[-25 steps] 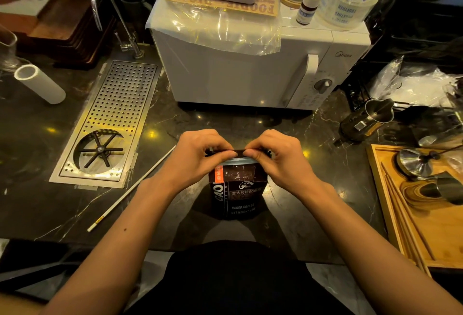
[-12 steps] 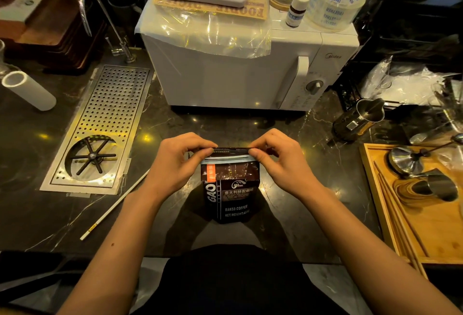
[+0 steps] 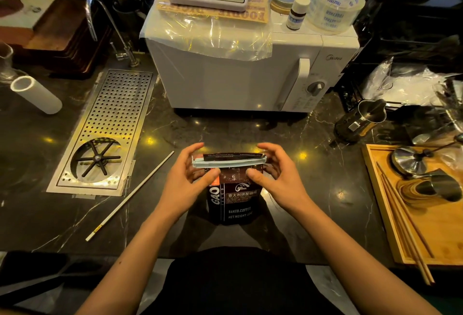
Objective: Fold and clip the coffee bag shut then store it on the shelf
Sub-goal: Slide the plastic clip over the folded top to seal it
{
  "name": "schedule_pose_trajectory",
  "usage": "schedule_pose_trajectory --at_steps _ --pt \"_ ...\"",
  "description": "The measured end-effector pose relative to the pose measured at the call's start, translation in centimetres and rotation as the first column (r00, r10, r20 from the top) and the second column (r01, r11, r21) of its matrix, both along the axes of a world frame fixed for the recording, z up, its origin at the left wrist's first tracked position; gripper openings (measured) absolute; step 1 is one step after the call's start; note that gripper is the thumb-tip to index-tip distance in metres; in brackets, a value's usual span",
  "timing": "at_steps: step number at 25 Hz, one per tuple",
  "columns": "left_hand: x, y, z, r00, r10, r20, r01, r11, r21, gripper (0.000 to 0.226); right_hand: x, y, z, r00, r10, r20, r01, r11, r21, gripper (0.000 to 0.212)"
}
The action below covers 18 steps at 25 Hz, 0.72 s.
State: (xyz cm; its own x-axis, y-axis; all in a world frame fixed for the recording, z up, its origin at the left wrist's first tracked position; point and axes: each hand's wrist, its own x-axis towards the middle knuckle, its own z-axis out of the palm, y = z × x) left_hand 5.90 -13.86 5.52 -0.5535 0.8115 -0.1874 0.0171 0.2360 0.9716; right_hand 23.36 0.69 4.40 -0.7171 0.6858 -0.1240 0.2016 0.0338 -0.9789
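Note:
A dark brown coffee bag [image 3: 235, 202] stands upright on the black counter, close to the front edge. Its top is folded over, and a pale grey-blue clip [image 3: 229, 163] runs across the fold from side to side. My left hand [image 3: 185, 177] holds the bag's left top corner, thumb on the front below the clip and fingers curled behind. On the right top corner, my right hand [image 3: 278, 174] grips the same way. No shelf is visible.
A white microwave [image 3: 225, 81] stands right behind the bag. A perforated steel drip tray [image 3: 110, 126] and a long white stick [image 3: 130, 197] lie to the left. A wooden tray [image 3: 390, 227] with metal tools and a steel pitcher [image 3: 360, 119] are to the right.
Both hands have slid outward from the middle of the folded top to its corners, uncovering the clip along the fold. The bag stays upright in place.

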Motion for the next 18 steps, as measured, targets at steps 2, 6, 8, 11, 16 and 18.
schedule_pose_trajectory --at_steps 2,6,8,11,16,18 --pt "0.0 -0.1 -0.5 0.999 -0.014 0.049 0.016 0.999 -0.042 0.046 0.1 -0.2 -0.2 0.997 0.051 0.051 -0.052 0.999 0.002 0.047" --pt "0.2 -0.5 -1.1 0.993 -0.049 0.110 0.057 0.996 -0.069 0.042 0.7 -0.8 -0.4 0.992 0.101 0.077 -0.095 0.993 -0.075 0.045" --pt "0.3 -0.5 -1.1 0.993 -0.047 0.104 0.054 0.997 -0.059 0.042 1.0 -1.1 -0.5 0.990 0.116 0.084 -0.108 0.990 -0.096 0.053" --pt "0.2 -0.3 -0.9 0.997 -0.043 0.061 0.046 0.998 -0.046 0.033 1.2 -1.4 -0.9 0.991 0.089 0.097 -0.082 0.994 -0.072 0.059" --pt "-0.3 -0.4 -0.8 0.997 -0.083 -0.007 0.083 0.996 -0.029 0.028 1.1 -1.8 -1.2 0.994 0.038 0.107 -0.037 0.999 -0.011 0.052" --pt "0.2 -0.3 -0.9 0.999 -0.046 0.013 0.046 0.999 -0.012 0.025 1.1 -2.0 -1.3 0.994 0.022 0.111 -0.020 0.999 -0.026 0.055"
